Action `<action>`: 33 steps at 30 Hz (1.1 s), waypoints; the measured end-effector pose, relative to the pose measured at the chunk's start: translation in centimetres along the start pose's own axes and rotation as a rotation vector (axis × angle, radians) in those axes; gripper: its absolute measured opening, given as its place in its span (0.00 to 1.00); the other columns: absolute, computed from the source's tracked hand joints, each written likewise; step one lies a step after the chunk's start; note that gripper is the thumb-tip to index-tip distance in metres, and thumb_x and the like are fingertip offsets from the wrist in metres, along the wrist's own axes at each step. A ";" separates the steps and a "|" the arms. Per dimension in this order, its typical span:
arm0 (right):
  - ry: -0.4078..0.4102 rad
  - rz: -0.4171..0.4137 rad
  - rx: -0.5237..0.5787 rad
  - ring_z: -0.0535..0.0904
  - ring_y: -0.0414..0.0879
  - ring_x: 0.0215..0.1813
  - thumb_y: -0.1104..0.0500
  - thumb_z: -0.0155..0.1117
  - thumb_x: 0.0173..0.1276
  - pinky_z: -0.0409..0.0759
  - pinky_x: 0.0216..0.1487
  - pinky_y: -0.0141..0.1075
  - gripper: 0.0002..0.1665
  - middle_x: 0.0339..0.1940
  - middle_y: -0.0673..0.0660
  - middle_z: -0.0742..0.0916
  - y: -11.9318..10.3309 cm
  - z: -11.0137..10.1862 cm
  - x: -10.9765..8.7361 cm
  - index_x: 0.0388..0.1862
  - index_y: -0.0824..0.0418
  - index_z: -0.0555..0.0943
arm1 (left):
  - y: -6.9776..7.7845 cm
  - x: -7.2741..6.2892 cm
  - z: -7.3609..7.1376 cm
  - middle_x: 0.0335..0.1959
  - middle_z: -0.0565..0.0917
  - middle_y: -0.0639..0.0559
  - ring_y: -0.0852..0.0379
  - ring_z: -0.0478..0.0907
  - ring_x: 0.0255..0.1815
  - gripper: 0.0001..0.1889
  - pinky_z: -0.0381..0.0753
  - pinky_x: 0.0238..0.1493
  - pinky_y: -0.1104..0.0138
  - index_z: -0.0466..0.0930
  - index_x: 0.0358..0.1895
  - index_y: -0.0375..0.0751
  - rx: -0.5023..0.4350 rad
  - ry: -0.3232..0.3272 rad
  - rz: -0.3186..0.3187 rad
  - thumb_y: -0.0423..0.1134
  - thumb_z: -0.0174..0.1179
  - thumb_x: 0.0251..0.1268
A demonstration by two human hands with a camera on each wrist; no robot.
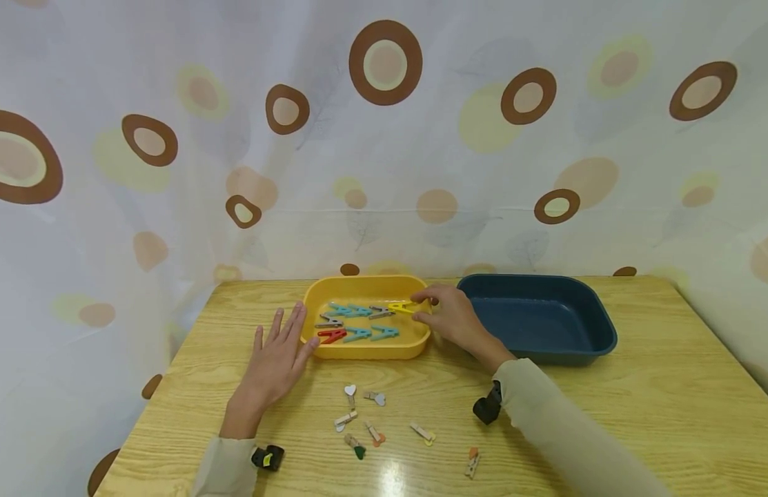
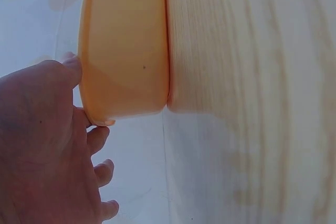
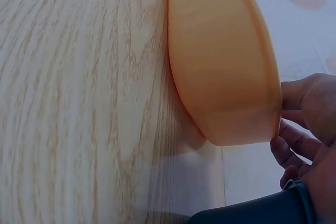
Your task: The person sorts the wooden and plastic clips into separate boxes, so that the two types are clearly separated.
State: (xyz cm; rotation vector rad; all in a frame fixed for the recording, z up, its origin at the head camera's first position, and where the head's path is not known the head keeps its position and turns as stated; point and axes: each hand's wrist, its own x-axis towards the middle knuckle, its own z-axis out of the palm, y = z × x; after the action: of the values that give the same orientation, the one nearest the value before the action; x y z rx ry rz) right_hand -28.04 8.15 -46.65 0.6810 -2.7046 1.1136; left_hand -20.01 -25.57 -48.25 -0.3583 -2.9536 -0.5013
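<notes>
My left hand (image 1: 273, 366) rests against the left end of the yellow tray (image 1: 368, 351), its fingers stretched out and the thumb by the front rim. At the other end, my right hand (image 1: 453, 317) reaches over the rim. Its thumb and forefinger stand curled at the handles of a yellow clothespin (image 1: 399, 307); the tray wall (image 3: 226, 66) hides these fingertips in the right wrist view. Around it in the tray lie several blue clothespins (image 1: 384, 333), a red clothespin (image 1: 332, 336) and grey clothespins (image 1: 328, 322).
A dark blue tray (image 1: 539, 354) stands to the right, behind my right forearm. Several small wooden clothespins with coloured hearts, such as one with a yellow heart (image 1: 423, 433), lie scattered on the wooden table (image 1: 669, 386) in front. A patterned curtain (image 1: 421, 159) hangs behind.
</notes>
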 end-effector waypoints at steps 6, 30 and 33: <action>-0.005 -0.007 -0.007 0.80 0.56 0.48 0.61 0.77 0.64 0.78 0.47 0.51 0.18 0.50 0.58 0.89 -0.2 0.0 -0.1 0.53 0.63 0.88 | 0.0 -0.2 0.1 0.85 0.47 0.46 0.36 0.41 0.83 0.38 0.39 0.74 0.30 0.44 0.84 0.41 -0.009 0.003 -0.002 0.59 0.40 0.84; 0.043 -0.096 0.058 0.81 0.57 0.55 0.56 0.70 0.73 0.80 0.45 0.51 0.23 0.57 0.58 0.85 0.2 -4.3 -2.9 0.63 0.61 0.82 | -0.4 0.2 0.0 0.85 0.46 0.43 0.35 0.41 0.83 0.38 0.39 0.74 0.31 0.41 0.84 0.38 -0.082 -0.030 0.007 0.57 0.39 0.85; 0.071 -0.099 0.033 0.81 0.56 0.54 0.56 0.70 0.72 0.81 0.47 0.52 0.24 0.57 0.58 0.84 0.5 -5.2 -4.0 0.65 0.61 0.82 | -0.4 0.3 0.0 0.85 0.46 0.42 0.34 0.40 0.83 0.38 0.38 0.74 0.30 0.40 0.84 0.38 -0.096 -0.037 0.008 0.57 0.38 0.85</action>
State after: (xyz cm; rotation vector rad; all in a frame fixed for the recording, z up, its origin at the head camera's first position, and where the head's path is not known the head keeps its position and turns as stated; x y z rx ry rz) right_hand -24.91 13.53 -44.42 0.7563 -2.5694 1.1385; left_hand -20.37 -25.89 -48.34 -0.3939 -2.9691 -0.6436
